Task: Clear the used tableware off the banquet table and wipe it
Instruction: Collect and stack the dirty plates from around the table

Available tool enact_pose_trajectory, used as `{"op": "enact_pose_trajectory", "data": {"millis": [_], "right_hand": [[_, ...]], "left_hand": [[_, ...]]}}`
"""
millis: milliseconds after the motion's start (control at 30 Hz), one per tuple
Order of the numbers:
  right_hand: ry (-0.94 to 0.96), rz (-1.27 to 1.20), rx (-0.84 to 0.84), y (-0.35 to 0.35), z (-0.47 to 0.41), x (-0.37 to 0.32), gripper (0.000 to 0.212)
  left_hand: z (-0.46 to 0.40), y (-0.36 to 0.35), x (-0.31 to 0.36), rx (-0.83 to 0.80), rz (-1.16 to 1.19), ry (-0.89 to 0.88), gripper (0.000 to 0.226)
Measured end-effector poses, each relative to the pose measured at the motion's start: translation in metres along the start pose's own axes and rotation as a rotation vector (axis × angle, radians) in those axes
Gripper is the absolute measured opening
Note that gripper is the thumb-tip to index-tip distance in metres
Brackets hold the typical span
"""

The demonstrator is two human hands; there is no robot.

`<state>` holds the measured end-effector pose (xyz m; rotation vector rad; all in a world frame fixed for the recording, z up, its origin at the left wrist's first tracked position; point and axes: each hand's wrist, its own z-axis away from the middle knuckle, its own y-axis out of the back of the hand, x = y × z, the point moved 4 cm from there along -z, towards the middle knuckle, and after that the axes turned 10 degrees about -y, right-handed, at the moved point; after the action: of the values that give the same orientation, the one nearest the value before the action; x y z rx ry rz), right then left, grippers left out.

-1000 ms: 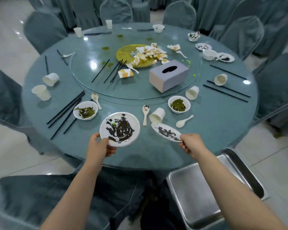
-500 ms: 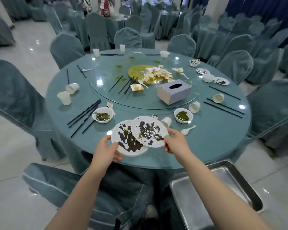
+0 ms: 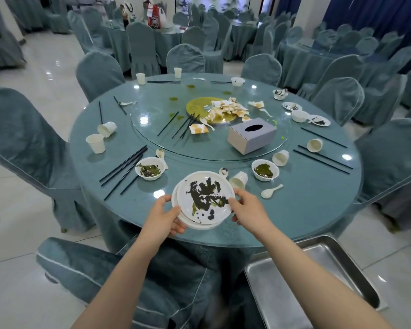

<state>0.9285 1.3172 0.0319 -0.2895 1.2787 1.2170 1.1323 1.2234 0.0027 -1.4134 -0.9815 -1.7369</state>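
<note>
Two white plates smeared with dark sauce are stacked above the near edge of the round teal table. My left hand grips the stack's left rim and my right hand holds its right rim. Behind the stack lie a tipped paper cup, a spoon and another white spoon. Two white bowls with green leftovers stand to the left and to the right. Black chopsticks lie at the left.
A glass turntable carries a grey tissue box, a yellow dish with crumpled napkins and chopsticks. More cups, bowls and plates ring the far edge. A steel tray sits at my lower right. Covered chairs surround the table.
My right hand carried its small plate left and set it on the plate in my left hand. The two now form one stack, and my view has pulled back and risen.
</note>
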Motion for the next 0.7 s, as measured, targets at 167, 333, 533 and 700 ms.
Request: {"op": "enact_pose_trajectory", "data": {"millis": [167,333,533,700], "right_hand": [[-0.106,-0.217,-0.093,0.006,-0.012,0.008,0.03],[-0.082,-0.214,-0.024,0.032,-0.017,0.021,0.025],[-0.068,-0.218,0.104,0.076,0.002,0.04,0.03],[-0.08,-0.261,0.157,0.095,0.039,0.059,0.032]], "left_hand": [[-0.012,-0.021,0.005,-0.052,-0.012,-0.047,0.026],[-0.021,-0.05,0.019,-0.093,0.003,-0.09,0.024],[-0.023,-0.094,0.026,-0.248,0.027,-0.073,0.032],[-0.008,-0.118,0.03,-0.354,-0.011,-0.078,0.033]]}}
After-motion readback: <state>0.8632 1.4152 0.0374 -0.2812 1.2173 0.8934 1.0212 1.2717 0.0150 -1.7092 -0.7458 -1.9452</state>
